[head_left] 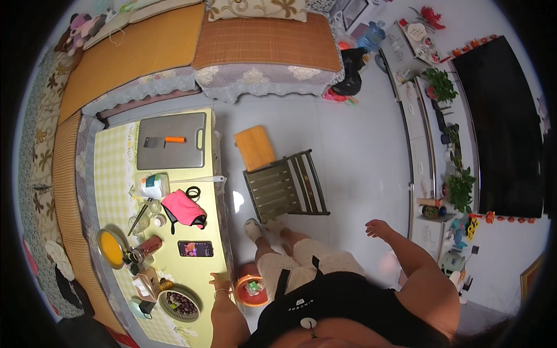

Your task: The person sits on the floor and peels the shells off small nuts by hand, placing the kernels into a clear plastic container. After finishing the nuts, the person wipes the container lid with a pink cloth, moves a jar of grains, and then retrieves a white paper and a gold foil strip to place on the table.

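My left hand (219, 282) is at the right edge of the table (115, 156), fingers apart and holding nothing. Near it on the yellow-green checked cloth lies a phone (196, 249) with a lit screen. A basket of dark grapes (180, 305) stands to its left. My right hand (378, 229) is held out over the floor at the right, its fingers loosely bent and apart, with nothing in it. Farther up the table are a pink and black cloth item (184, 207), a roll of black tape (193, 192) and a cleaver (165, 140) with an orange handle on a grey cutting board (171, 159).
A slatted folding chair (284, 185) and a wooden stool (254, 147) stand ahead of my feet. By the table's side is an orange bin (252, 294). A metal bowl with yellow contents (112, 248) sits at the table's far left. A television (499, 127) and cabinet line the right.
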Available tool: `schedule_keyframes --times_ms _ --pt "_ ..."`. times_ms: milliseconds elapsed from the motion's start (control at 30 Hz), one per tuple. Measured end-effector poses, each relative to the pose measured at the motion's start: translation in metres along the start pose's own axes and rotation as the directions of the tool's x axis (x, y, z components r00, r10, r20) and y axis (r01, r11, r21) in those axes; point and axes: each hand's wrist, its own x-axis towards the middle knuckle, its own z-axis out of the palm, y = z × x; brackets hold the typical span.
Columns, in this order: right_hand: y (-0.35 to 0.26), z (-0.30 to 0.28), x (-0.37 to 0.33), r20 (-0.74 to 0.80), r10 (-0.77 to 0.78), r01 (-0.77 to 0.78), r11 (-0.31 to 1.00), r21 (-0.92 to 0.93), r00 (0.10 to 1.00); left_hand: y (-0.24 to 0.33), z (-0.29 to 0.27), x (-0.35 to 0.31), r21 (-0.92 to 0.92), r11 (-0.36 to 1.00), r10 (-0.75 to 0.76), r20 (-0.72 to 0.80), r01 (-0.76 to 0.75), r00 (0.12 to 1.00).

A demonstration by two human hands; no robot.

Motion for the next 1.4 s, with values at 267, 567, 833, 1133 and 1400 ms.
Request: schedule_keyframes --times_ms 267,567,833,1133,1400 --pt "0.056 0.035 -0.047 -0.023 0.096 -0.096 0.995 -0.009 0.995 -0.004 -0.019 -0.025 -0.953 0.103 -0.238 0.254 0.285 0.937" --pt "0.111 0.060 -0.106 -0.152 0.084 -0.056 0.981 0.183 0.985 -0.026 -0.021 -0.039 -0.982 0.062 -0.167 0.167 0.179 0.972" --pt "0.247 0.087 -0.101 0.001 0.350 -0.348 0.931 0.108 0.937 -0.045 -0.042 -0.089 -0.815 0.566 0.157 0.258 0.127 0.953" --pt "0.202 0.035 -0.038 0.000 -0.074 0.067 0.907 0.415 0.997 0.037 -0.128 -0.142 -0.571 0.820 0.109 0.084 -0.042 0.990" --pt "0.371 -0.100 0.061 -0.036 -0.111 0.074 0.361 0.930 0.993 0.196 -0.250 -0.173 0.022 0.991 0.136 -0.103 -0.134 0.985"
